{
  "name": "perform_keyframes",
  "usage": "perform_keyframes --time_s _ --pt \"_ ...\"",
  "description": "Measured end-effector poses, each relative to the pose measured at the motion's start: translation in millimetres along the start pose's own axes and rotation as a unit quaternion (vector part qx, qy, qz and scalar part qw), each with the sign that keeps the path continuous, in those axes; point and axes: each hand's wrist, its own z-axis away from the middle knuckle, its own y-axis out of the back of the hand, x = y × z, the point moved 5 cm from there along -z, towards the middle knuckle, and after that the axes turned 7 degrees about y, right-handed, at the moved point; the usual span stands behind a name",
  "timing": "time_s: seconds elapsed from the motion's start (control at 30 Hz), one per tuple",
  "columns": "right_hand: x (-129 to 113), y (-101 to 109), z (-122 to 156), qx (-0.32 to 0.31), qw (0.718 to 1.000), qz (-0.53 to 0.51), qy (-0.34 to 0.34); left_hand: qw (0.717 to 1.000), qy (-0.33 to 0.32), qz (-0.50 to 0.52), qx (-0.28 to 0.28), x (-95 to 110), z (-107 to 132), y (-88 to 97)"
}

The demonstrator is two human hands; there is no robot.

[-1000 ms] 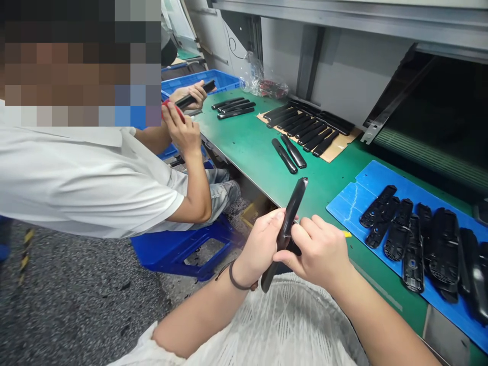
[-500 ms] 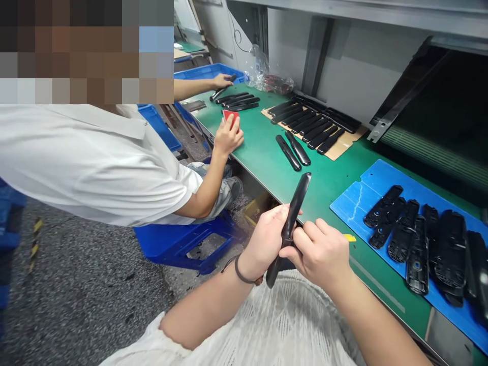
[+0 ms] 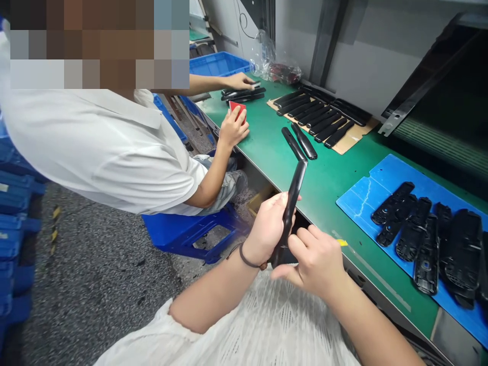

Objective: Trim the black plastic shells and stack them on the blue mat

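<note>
While I watch from here, the person's left grip (image 3: 269, 223), just below the middle of the frame, is wrapped around a long black part (image 3: 295, 190), which slants up toward two shiny black pieces (image 3: 306, 145) on the green surface (image 3: 267, 145). To the right, the right grip (image 3: 320, 259) has its fingers curled and its thumb stretched near the part's lower end; whether it is closed on anything I cannot tell, though a yellow bit (image 3: 342, 242) shows just past it. Black shells (image 3: 426, 259) lie on a blue board (image 3: 353, 203) at the right edge, and, upper middle, a co-worker's hand (image 3: 232, 128) holds something red (image 3: 237, 111)
</note>
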Motion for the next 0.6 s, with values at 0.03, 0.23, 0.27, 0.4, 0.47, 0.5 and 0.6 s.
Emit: perform_keyframes --time_s 0.03,0.23,0.27,0.4,0.47,0.5,0.6 --pt "-2 -1 0 -0.005 1.0 -0.008 0.001 1.0 0.003 0.005 0.004 0 -1 0.8" --pt "-10 -7 1 -0.03 0.999 0.007 0.016 0.998 0.014 0.044 0.042 3 -10 8.0" --pt "-11 -8 2 -0.027 0.999 0.014 0.018 0.997 0.013 0.049 0.049 3 -11 9.6" --pt "-11 -12 2 -0.008 0.998 0.061 0.02 0.993 0.019 0.083 0.084 0 -16 17.8" --pt "-11 -16 2 0.004 0.996 0.087 0.022 0.988 0.033 0.1 0.111 -4 -19 23.7" --pt "-11 -18 3 0.009 0.995 0.097 0.025 0.985 0.042 0.106 0.13 -6 -21 27.2" --pt "-14 -25 6 0.023 0.993 0.112 0.033 0.974 0.068 0.126 0.175 -11 -27 37.9"
